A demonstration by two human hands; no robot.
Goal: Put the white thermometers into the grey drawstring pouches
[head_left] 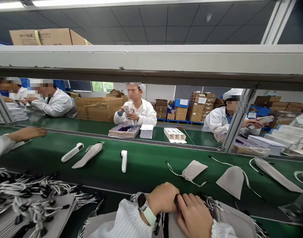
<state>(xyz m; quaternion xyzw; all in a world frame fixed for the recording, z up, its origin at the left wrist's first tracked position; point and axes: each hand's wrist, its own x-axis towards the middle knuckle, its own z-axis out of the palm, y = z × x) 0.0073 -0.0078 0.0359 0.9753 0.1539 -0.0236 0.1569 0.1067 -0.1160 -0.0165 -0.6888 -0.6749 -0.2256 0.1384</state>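
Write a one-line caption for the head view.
Both hands, left hand and right hand, pinch a grey pouch beside the green belt.

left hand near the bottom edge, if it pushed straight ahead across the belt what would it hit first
Probably the small grey drawstring pouch lying flat on the green belt, just beyond the left hand. The hand's exact heading is hard to judge, as it is curled against the right hand over a stack of pouches.

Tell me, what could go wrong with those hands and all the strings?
1. Both hands, left hand and right hand, pinch at one grey pouch amid loose drawstrings; cords might snag.
2. The white devices lie bare on the green belt; one could pass unbagged.
3. The tangled pouch pile might knot.
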